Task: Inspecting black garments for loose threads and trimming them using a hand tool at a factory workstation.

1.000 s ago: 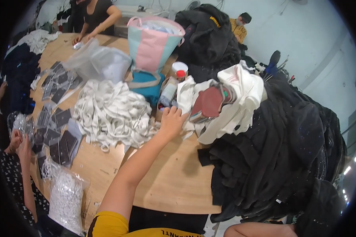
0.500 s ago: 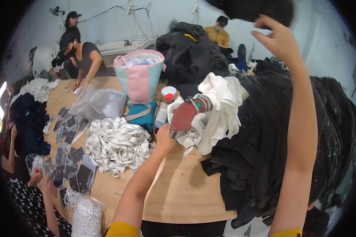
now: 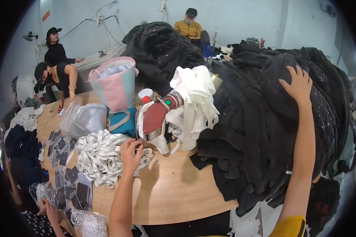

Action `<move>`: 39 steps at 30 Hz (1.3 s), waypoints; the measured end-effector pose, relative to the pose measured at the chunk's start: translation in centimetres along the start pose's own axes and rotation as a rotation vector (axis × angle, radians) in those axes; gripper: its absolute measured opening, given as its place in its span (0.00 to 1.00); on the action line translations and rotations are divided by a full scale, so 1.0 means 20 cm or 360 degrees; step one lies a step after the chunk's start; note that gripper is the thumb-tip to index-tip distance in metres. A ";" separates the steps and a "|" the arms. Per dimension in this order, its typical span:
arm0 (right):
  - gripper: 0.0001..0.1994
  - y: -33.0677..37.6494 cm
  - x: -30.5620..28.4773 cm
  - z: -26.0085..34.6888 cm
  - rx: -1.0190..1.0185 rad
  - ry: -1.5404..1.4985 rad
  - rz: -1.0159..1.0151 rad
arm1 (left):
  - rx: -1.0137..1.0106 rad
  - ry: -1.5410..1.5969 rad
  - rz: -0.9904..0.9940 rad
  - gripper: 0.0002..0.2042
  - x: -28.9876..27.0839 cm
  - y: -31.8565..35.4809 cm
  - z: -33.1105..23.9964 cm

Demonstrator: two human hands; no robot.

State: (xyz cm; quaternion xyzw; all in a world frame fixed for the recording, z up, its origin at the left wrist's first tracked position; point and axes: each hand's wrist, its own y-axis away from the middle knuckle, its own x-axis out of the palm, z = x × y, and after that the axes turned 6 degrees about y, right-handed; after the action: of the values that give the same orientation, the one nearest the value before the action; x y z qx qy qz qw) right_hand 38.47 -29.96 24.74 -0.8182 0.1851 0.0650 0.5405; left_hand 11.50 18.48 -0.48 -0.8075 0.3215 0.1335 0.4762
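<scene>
My right hand [image 3: 298,86] lies on the upper part of a big heap of black garments [image 3: 249,130], fingers spread and nothing gripped. Over the table's middle, beside a pile of white straps [image 3: 101,158], is my left hand [image 3: 131,157]; its fingers are loosely bent and apart, with nothing visible in them. Just beyond it rests a red tool [image 3: 159,117] with a metal end and a green button. White cloth [image 3: 194,104] is bunched against that tool.
Behind the straps stand a pink and light-blue bucket bag [image 3: 114,89], a teal pouch [image 3: 122,121] and a clear plastic bag [image 3: 84,120]. Dark cards [image 3: 73,185] are scattered at the left. A co-worker's hands [image 3: 47,209] are at lower left; other people sit or stand farther back.
My right hand, raised beside a dark piece of cloth before, has come down onto the black heap. My left hand has shifted from beside the red tool toward the straps. The view has turned.
</scene>
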 end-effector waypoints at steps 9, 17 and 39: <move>0.07 0.11 0.22 0.22 0.0724 -0.0546 0.0317 | -0.0345 -0.0064 0.0195 0.08 0.02 0.79 -0.16; 0.15 0.38 -0.06 0.14 0.1469 -0.1952 -0.0072 | -0.0671 0.0116 0.0234 0.12 0.03 0.76 -0.10; 0.06 0.77 -0.25 0.63 0.0983 -0.1794 0.0979 | -0.0468 0.0236 0.0231 0.06 0.03 0.81 -0.11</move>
State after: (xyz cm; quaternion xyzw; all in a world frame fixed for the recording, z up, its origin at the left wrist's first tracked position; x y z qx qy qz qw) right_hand 29.27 -22.81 7.84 -0.3801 0.1099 0.5725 0.7181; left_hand 1.25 10.90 -10.86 -0.8509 0.3900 0.1532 0.3170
